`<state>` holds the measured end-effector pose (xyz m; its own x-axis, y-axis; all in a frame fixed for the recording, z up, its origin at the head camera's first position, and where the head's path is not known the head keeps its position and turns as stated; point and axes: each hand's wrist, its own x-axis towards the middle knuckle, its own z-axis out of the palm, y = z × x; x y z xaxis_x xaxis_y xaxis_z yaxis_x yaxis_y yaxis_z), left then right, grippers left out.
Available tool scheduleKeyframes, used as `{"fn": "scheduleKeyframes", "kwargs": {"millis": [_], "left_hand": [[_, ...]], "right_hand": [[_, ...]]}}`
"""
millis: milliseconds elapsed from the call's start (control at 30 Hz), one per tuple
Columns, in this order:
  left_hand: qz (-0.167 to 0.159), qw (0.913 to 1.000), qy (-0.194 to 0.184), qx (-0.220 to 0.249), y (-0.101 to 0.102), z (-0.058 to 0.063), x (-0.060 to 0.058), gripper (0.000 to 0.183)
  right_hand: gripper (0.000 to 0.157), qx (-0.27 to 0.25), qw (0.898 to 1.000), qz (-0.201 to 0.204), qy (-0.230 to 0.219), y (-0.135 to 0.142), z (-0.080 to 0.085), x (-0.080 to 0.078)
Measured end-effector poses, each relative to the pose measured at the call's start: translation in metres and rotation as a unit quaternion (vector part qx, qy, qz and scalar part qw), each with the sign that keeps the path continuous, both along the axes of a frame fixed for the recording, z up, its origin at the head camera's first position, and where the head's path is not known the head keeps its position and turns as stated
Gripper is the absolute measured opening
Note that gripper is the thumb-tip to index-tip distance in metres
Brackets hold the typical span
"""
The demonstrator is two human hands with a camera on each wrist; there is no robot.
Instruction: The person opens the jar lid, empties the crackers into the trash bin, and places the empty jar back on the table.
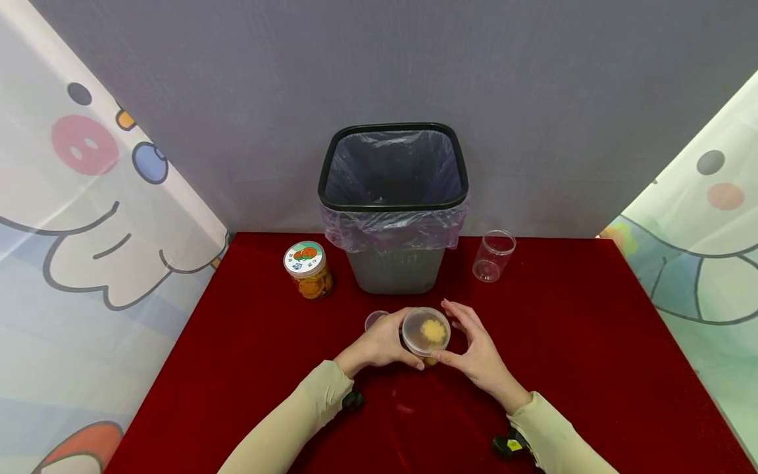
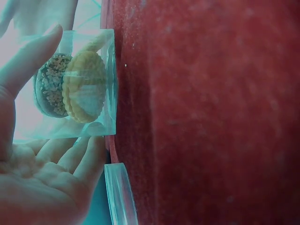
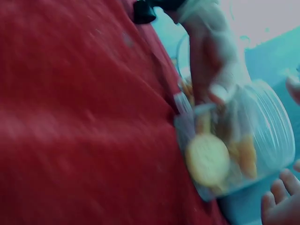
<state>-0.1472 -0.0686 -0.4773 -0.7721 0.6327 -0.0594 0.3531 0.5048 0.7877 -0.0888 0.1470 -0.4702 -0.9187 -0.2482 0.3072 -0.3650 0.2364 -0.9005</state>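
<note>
A clear plastic jar [image 1: 426, 331] with biscuits in it stands upright between my two hands, its round translucent top facing up. My left hand [image 1: 385, 339] grips its left side, thumb at the front and fingers behind. A yellow scalloped biscuit [image 2: 85, 86] and a dark one with pale seeds [image 2: 52, 84] show through the wall. In the right wrist view the jar [image 3: 262, 122] has a ridged upper end. My right hand [image 1: 476, 352] curves around the right side with spread fingers, thumb at the rim. Partly hidden behind my left hand lies a clear round lid [image 1: 376, 318].
A grey bin [image 1: 393, 270] with a black rim and a lilac liner stands behind the hands. Left of it is a biscuit jar [image 1: 312, 271] with a printed label on top; right of it, an uncovered clear jar [image 1: 494, 255]. A red cloth [image 1: 580, 342] covers the table.
</note>
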Motion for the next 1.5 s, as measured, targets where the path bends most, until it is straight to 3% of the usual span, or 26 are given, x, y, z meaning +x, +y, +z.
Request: {"fn": "scheduleKeyframes", "kwargs": {"millis": [200,433,600,767,967,1267,1500], "left_hand": [[-0.007,0.9999,-0.002,0.013,0.000,-0.001,-0.001,0.096],[-0.017,0.9996,0.009,0.021,-0.001,-0.002,-0.001,0.093],[-0.013,0.9996,-0.003,0.024,-0.001,-0.002,-0.002,0.095],[-0.012,0.9997,-0.006,0.023,0.000,-0.002,-0.002,0.095],[-0.015,0.9996,-0.009,0.022,0.000,-0.002,-0.002,0.097],[-0.012,0.9998,-0.012,0.010,-0.001,-0.001,-0.001,0.097],[-0.011,0.9998,-0.013,0.007,0.000,0.000,-0.001,0.097]], "right_hand": [[0.096,0.085,0.992,-0.085,0.025,-0.015,-0.012,0.008],[0.099,0.096,0.985,-0.135,0.038,-0.031,-0.016,0.013],[0.094,0.093,0.985,-0.137,0.048,-0.030,-0.017,0.011],[0.090,0.097,0.989,-0.102,0.040,-0.023,-0.016,0.006],[0.085,0.106,0.993,-0.015,0.040,-0.006,-0.015,-0.008],[0.084,0.142,0.983,0.116,0.017,0.013,-0.003,-0.034],[0.086,0.127,0.979,0.162,0.001,0.019,-0.001,-0.043]]}}
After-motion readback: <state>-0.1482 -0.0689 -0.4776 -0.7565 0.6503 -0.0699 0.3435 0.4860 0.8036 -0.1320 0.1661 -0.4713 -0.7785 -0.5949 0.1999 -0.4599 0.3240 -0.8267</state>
